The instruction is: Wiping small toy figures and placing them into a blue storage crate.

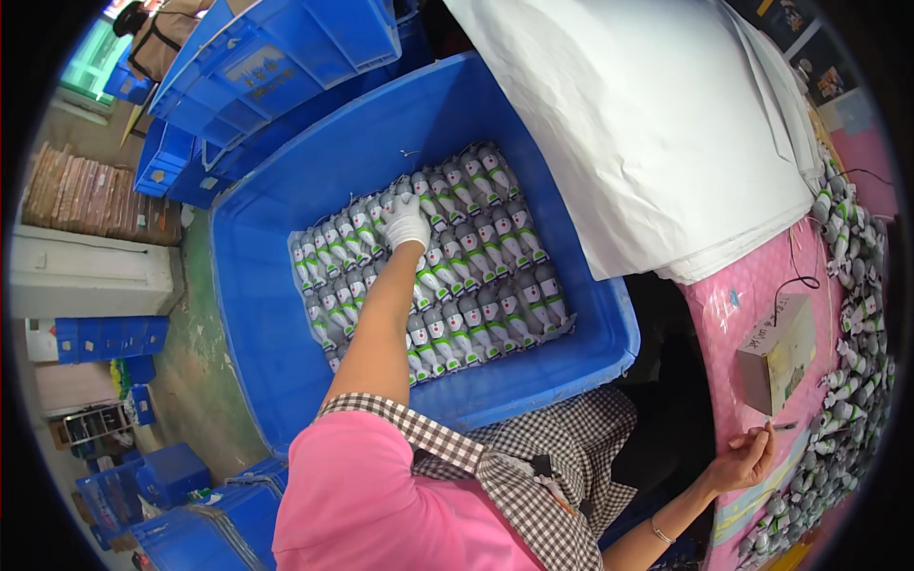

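Observation:
My left hand (406, 226), in a white glove, reaches into a large blue plastic bin (252, 285). Its fingers are closed around one small grey-and-white figurine (404, 187) in the top row. Several rows of matching figurines (486, 314), with grey heads and green bands, lie packed side by side in the bin. Out to the right, my bare right hand (747, 462) is over the edge of a pink-covered table (714, 314). Its thumb and fingers are pinched together beside a small dark, thin object (786, 426); what they hold is too small to make out.
Large white sheets (628, 114) drape over the bin's right side. On the table stand a small cardboard box (776, 352) and a long heap of loose figurines (847, 400). Blue crates (286, 67) are stacked behind the bin, with more (171, 476) at lower left.

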`<state>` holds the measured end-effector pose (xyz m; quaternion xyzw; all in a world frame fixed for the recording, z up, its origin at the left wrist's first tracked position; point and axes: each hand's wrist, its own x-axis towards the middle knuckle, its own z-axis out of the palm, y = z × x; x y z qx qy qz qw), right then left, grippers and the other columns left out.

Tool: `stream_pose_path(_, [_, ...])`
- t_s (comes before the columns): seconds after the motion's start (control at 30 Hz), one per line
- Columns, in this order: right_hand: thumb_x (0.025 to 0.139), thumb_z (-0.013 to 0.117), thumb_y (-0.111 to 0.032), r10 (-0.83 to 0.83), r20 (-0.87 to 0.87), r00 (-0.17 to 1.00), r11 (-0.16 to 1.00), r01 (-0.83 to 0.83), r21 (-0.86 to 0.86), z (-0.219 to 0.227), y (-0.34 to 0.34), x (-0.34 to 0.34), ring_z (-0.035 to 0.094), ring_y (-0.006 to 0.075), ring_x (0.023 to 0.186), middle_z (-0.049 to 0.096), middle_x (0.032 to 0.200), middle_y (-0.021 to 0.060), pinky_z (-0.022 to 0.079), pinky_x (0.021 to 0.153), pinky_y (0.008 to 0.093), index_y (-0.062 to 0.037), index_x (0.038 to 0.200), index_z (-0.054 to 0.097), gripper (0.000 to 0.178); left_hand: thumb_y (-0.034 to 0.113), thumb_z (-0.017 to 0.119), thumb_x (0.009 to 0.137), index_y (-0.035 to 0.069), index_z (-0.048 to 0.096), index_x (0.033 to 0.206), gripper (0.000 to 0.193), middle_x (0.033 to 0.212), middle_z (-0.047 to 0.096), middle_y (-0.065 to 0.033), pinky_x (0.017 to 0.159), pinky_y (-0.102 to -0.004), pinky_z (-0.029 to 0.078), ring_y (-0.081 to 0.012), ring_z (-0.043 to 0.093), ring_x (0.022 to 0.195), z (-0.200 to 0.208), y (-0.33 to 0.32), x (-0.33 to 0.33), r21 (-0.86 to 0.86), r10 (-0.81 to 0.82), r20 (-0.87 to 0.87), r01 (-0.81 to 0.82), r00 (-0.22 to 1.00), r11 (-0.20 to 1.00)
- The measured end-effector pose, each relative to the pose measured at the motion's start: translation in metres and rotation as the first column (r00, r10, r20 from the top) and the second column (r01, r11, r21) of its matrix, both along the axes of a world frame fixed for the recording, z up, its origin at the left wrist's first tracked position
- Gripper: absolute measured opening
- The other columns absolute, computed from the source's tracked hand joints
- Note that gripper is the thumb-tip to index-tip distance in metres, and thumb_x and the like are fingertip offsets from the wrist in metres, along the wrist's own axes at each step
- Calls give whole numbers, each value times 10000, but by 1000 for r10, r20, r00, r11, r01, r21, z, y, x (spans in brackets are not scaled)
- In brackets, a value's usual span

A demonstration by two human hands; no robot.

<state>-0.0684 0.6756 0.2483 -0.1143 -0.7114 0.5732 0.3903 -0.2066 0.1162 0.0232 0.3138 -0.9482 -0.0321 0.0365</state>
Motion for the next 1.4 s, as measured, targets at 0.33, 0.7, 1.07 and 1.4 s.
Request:
stream_pose_path(0.33, [895,493,-42,19,-35,999,999,-20,-44,-1,1,3,415,72,469,565,726,62,348,442,176,42,993,611,174,119,520,765,70,510,1223,461,1389,333,-79,961,-496,323,-282,356,1229,-21,19,-15,-33,-226,116,232,967,972])
stream_pose_path(0.7, [884,479,-21,21,-48,999,999,-22,-31,-1,-8,-3,418,81,463,556,716,65,338,437,180,37,982,608,172,88,476,777,41,557,1171,405,1352,402,-77,1022,-493,256,-310,365,1243,-25,40,-8,12,-148,31,147,989,989])
stream_pose_path(1.07, [860,503,-11,3,-12,1000,1000,-3,3,14,-21,-1,434,69,445,549,677,49,335,428,174,37,926,611,136,51,472,732,32,623,806,170,823,614,-194,715,-455,463,-370,588,799,-14,43,-4,-38,-324,-279,327,904,944])
stream_pose_path(1.4, [844,533,-14,10,1,1000,1000,-10,13,18,-42,-9,452,64,469,557,667,46,352,435,182,17,894,617,102,154,532,766,60,634,1056,322,897,634,-168,767,-425,467,-332,586,877,-8,28,11,76,-450,-63,454,891,888])
